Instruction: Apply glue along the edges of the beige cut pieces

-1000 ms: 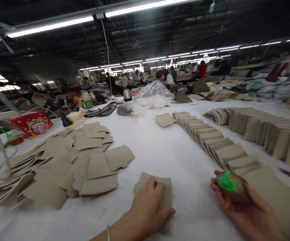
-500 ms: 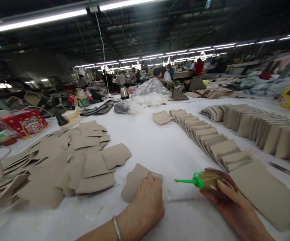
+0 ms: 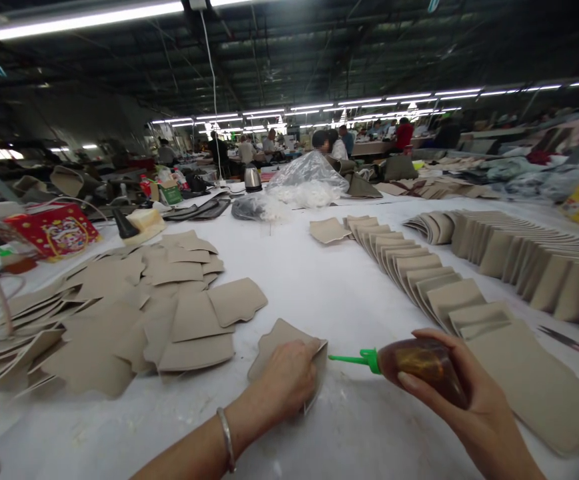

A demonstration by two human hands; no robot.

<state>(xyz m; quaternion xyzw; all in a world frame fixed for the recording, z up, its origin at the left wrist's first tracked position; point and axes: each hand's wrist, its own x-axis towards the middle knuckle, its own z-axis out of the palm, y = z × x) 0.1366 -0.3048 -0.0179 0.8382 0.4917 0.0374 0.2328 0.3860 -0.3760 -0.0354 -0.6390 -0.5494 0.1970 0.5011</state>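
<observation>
While the right hand (image 3: pixel 474 393) wraps round an amber squeeze bottle (image 3: pixel 422 367), its thin green nozzle (image 3: pixel 349 360) points left, the tip just beside the right edge of a beige panel (image 3: pixel 274 340); whether it touches cannot be told. Half a second ago that gap was wider, and a second ago the green cap faced the camera. The bottle is held above the worktop (image 3: pixel 289 280), tilted well over onto its side.

The panel lies on the worktop in front of the person, under the left hand (image 3: pixel 289 373), whose fingers rest near its right edge. That edge is now raised, where half a second ago the panel lay flatter; whether thumb and fingers pinch it is hidden. The two hands are apart, with the nozzle between them. A silvery bracelet (image 3: pixel 227 437) circles the left wrist.

To the left spreads a loose heap of similar beige panels (image 3: pixel 194 313), unchanged. To the right, an overlapping row of panels (image 3: pixel 414 267) runs away from the person, and beyond it stands a tightly packed row (image 3: pixel 529 260). A pointed dark tool (image 3: pixel 569 343) lies near the right edge of view. Farther back are a clear plastic bag (image 3: pixel 309 177) and a metal kettle (image 3: pixel 252 178).
</observation>
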